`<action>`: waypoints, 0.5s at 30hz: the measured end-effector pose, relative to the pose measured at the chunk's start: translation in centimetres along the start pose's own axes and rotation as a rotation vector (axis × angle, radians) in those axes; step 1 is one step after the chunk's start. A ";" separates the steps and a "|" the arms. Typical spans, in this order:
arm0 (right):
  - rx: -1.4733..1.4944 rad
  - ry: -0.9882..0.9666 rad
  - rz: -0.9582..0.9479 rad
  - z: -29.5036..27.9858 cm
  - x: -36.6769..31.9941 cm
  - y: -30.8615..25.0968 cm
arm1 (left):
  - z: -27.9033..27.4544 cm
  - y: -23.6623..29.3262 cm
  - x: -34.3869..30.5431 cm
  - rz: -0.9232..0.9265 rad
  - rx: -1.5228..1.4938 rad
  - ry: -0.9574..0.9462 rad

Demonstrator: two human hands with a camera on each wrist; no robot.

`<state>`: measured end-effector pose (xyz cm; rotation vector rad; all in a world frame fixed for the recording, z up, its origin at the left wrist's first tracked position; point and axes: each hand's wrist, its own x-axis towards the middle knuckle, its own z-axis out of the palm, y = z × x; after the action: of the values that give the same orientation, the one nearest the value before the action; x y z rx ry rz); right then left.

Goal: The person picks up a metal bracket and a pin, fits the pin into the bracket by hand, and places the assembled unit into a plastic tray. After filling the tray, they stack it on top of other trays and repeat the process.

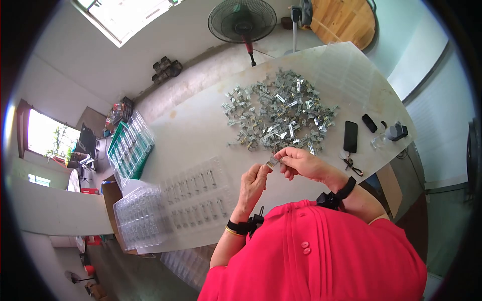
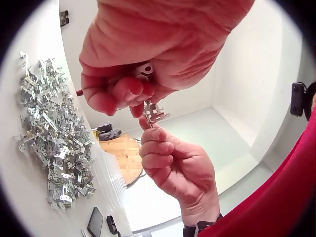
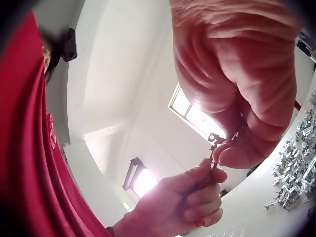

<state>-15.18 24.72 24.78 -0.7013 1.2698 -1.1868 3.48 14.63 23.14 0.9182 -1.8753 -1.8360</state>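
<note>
Over the pale tabletop (image 1: 193, 131), just beside a loose heap of silvery metal brackets (image 1: 288, 115), the left hand (image 1: 251, 185) and right hand (image 1: 310, 166) both pinch one small, silvery perforated bracket (image 2: 156, 112), fingers curled closed around it. Another holed metal piece (image 2: 144, 69) shows among the left fingers. A black rectangular phone (image 1: 350, 136) lies near the heap.

The pile (image 1: 283, 113) lies left of the phone (image 1: 350, 136).
</note>
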 end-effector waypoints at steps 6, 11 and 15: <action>0.155 -0.067 0.164 0.2 -0.1 1.0 | -0.2 -1.0 -1.2 0.146 0.195 -0.047; -0.077 -0.024 0.076 1.2 -0.8 0.9 | -0.4 0.5 -2.5 0.211 0.358 -0.051; -0.148 0.021 -0.107 1.6 -0.4 1.0 | -0.6 -0.4 -2.9 0.251 0.422 -0.150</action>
<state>-13.37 25.06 24.32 -0.8771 1.3613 -1.1976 6.07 16.14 23.33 0.6401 -2.4043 -1.4228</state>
